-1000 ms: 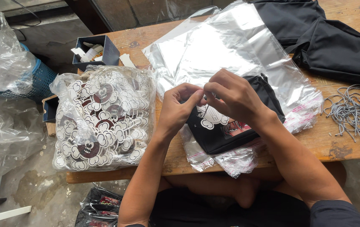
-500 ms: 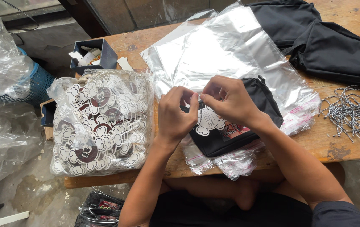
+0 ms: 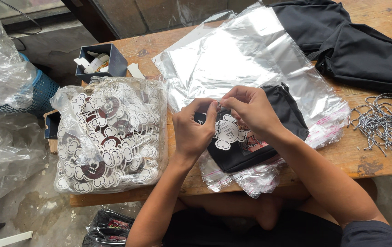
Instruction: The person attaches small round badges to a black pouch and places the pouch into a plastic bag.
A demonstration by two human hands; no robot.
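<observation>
Far left: a blue mesh plastic basket (image 3: 45, 93) is standing on the floor, with crumpled clear plastic sheeting (image 3: 1, 68) draping over it.
Table, left edge: a small dark open cardboard box (image 3: 113, 61) is holding white scraps.
In front of it: a clear plastic bag stuffed with white flower-shaped card tags (image 3: 109, 135) is lying on the worn wooden table (image 3: 374, 162).
Left hand (image 3: 193, 130): fingers are curling in, thumb and forefinger pinching the top of a single white flower-shaped tag (image 3: 228, 132).
Tag position: it is hanging between both hands, just above a folded black garment with a printed picture (image 3: 260, 137).
Right hand (image 3: 251, 110): fingertips are closing tight at the same top point of the tag; what sits between them is too small to tell.
Under the garment: a stack of clear flat plastic sleeves (image 3: 241, 64) is spreading across the table.
Upper right: a pile of black fabric (image 3: 360, 45) is lying well apart from the hands.
Far right: a loose heap of black-and-white twisted strings (image 3: 381, 121) is resting on the wood.
</observation>
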